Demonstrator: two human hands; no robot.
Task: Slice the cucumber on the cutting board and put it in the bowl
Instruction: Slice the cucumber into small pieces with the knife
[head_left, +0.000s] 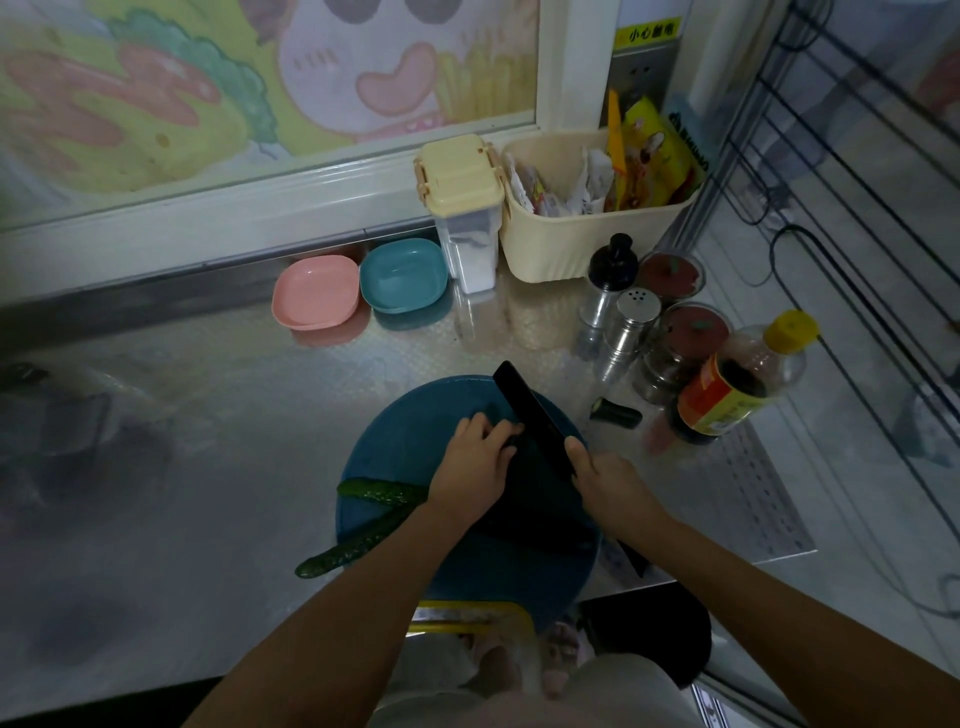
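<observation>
Head view: the left hand (478, 454) curls its fingers onto a dark cucumber piece (491, 410) on the round blue cutting board (410, 431), against the black knife (527, 413) gripped by the right hand (605, 486), with two long cucumbers (379, 493) at the board's left edge.

Patterned steel counter (208, 415) gleaming under smooth plastic kitchenware.

The counter's embossed metal is shining and mirroring the glossy plastic pink bowl (315, 293) and teal bowl (403, 275). The round cutting board (415, 415) is looking like smooth, matt blue plastic, the knife (530, 415) is showing a flat black, unshiny blade, and the cucumber (374, 491) is glistening with bumpy skin. Behind, a ribbed cream plastic basket (561, 244) is holding crinkled shiny packets (649, 156). A clear plastic box (462, 208) is wearing a matt cream lid, a polished metal shaker (631, 325) is glinting, and a clear plastic bottle (748, 374) is carrying a glossy label.
</observation>
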